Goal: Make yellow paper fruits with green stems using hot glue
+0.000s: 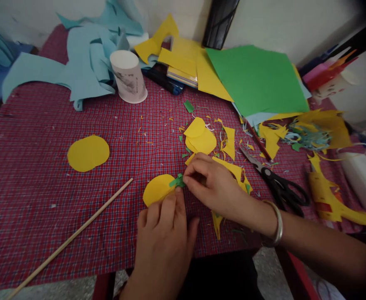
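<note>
A yellow paper cutout (158,187) with rounded edges lies flat near the front of the table. My left hand (166,233) rests on its lower edge, fingers stretched out, the index fingertip against a small green paper piece (178,181). That piece, cut into leaf-like strips, sits at the cutout's right end. With thumb and forefinger pinched together, my right hand (214,183) has the green piece's right tip; the exact contact is partly hidden. Another rounded yellow cutout (88,153) lies to the left. More yellow pieces (201,137) overlap just beyond my right hand.
A wooden stick (73,237) crosses the left front. Black-handled scissors (273,179) and a yellow glue gun (329,200) lie on the right. Behind are a paper cup (128,77), blue paper scraps (86,62) and a green sheet (258,79). Trimmings litter the checked cloth (39,183).
</note>
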The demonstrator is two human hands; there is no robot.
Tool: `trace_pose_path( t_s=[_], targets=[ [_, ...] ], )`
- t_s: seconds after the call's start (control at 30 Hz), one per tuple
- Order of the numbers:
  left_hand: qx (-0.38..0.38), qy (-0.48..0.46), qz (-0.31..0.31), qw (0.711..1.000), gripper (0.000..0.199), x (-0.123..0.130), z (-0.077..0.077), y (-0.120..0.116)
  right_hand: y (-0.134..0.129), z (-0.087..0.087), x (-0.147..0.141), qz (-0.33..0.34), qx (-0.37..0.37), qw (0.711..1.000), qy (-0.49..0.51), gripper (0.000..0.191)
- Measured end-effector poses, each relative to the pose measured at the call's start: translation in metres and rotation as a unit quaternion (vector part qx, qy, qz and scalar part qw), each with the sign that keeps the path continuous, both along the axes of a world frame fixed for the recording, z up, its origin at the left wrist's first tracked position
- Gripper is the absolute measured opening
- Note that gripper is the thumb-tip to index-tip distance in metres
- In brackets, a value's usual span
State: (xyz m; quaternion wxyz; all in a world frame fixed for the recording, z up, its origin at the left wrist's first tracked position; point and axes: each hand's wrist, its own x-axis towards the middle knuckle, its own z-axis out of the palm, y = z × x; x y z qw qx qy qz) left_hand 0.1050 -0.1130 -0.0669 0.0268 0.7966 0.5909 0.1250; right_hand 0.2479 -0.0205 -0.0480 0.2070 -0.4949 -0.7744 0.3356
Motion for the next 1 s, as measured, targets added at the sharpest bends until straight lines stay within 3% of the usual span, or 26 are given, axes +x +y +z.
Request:
trace_pose_path(
  t_s=[0.17, 0.33, 0.57, 1.0],
  targets=[
    [0.000, -0.006, -0.001, 1.000, 0.043, 0.000, -0.001, 0.001, 0.008, 0.006, 0.007, 0.039, -0.026, 0.999, -0.002, 0.030],
    [0.000, 0.001, -0.003, 1.000, 0.045, -0.001, -0.002, -0.001, 0.007, 0.002, 0.008, 0.031, -0.035, 0.998, -0.029, 0.007],
    [-0.008, 0.006, -0.002, 1.000, 0.045, -0.001, -0.002, 0.000, 0.006, 0.000, 0.005, 0.046, -0.008, 0.998, -0.046, 0.013],
    [0.000, -0.009, -0.003, 1.000, 0.042, 0.000, 0.000, 0.000, 0.014, 0.010, -0.004, 0.044, 0.020, 0.985, -0.166, 0.018]
  ],
)
